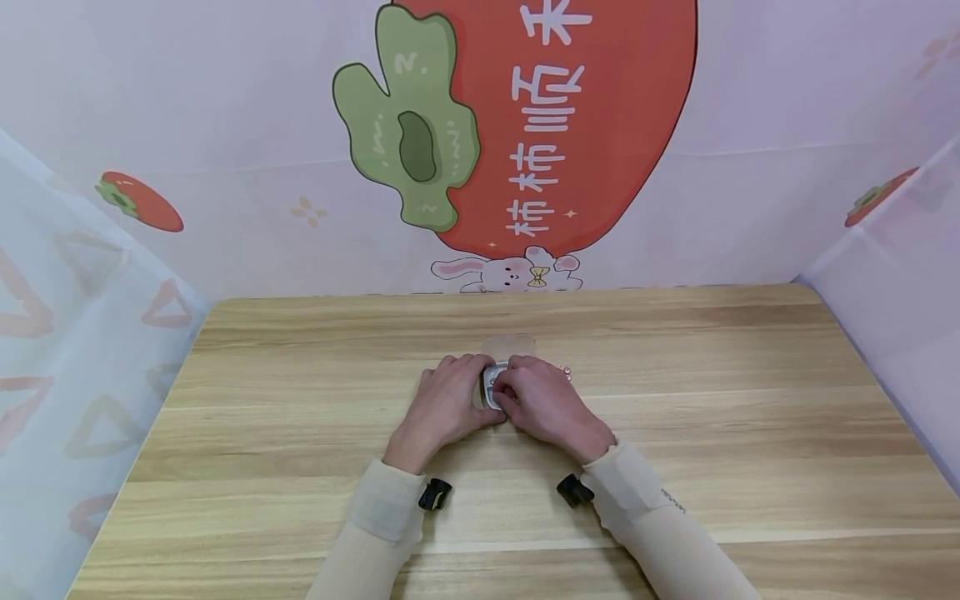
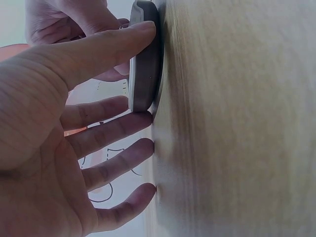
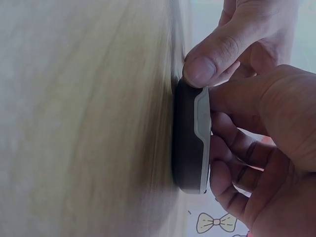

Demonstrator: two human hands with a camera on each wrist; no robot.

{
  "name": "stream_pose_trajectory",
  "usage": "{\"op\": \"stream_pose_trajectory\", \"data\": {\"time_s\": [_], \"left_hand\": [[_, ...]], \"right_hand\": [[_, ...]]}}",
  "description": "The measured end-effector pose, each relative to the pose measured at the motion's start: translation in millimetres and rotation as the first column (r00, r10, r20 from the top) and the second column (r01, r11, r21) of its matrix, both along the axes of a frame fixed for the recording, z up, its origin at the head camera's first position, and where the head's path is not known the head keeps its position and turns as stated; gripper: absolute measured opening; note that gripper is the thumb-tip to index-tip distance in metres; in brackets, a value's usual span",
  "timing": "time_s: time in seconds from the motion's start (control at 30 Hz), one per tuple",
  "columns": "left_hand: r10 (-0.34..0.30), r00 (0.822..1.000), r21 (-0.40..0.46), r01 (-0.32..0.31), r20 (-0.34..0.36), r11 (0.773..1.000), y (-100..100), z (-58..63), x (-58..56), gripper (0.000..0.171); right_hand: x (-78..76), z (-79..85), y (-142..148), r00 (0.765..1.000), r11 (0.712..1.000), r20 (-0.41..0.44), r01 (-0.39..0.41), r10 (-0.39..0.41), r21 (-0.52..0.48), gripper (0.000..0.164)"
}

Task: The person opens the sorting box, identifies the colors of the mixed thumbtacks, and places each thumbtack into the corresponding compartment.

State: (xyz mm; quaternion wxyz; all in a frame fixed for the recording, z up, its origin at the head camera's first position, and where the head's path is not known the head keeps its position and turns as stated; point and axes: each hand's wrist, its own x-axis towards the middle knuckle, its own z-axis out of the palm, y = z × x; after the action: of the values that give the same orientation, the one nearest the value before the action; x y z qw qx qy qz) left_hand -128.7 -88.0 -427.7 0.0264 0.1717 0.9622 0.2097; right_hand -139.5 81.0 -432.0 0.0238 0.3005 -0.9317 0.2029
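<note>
A small shallow case point(image 1: 490, 385) with dark brown sides, a pale rim and a pale, divided inside lies on the table. In the left wrist view the case point(image 2: 146, 74) is held on edge by my left hand point(image 1: 450, 396), thumb on the near side and fingers at the far side. My right hand point(image 1: 542, 400) is over its right part, with fingers curled down to the inside. In the right wrist view those fingertips meet the rim of the case point(image 3: 190, 143). Whether they pinch something small is hidden.
Behind the case lies a see-through, rounded flap point(image 1: 510, 342), perhaps its lid. Small red marks or pieces point(image 1: 566, 372) show beside the right hand. The wooden table point(image 1: 675, 433) meets a printed cloth wall point(image 1: 262, 233) at the back, with cloth at both sides.
</note>
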Motion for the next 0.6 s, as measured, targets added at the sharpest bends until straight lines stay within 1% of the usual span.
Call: {"op": "stream_pose_trajectory", "data": {"time_s": [0.33, 0.47, 0.6], "left_hand": [[0.002, 1.0, -0.001, -0.002, 0.007, 1.0, -0.8, 0.8, 0.0, 0.063], [0.001, 1.0, -0.005, -0.001, 0.014, 1.0, -0.3, 1.2, 0.0, 0.065], [0.003, 1.0, -0.012, -0.003, 0.017, 1.0, 0.4, 1.2, -0.4, 0.067]], "right_hand": [[-0.7, 6.4, 3.0, 0.997, 0.998, 0.083, 0.01, -0.005, -0.059, 0.004], [-1.7, 13.9, 7.2, 0.995, 0.996, 0.097, 0.035, -0.027, -0.08, 0.004], [-3.7, 23.4, 16.9, 0.99, 0.993, 0.132, 0.068, -0.054, -0.1, 0.004]]}}
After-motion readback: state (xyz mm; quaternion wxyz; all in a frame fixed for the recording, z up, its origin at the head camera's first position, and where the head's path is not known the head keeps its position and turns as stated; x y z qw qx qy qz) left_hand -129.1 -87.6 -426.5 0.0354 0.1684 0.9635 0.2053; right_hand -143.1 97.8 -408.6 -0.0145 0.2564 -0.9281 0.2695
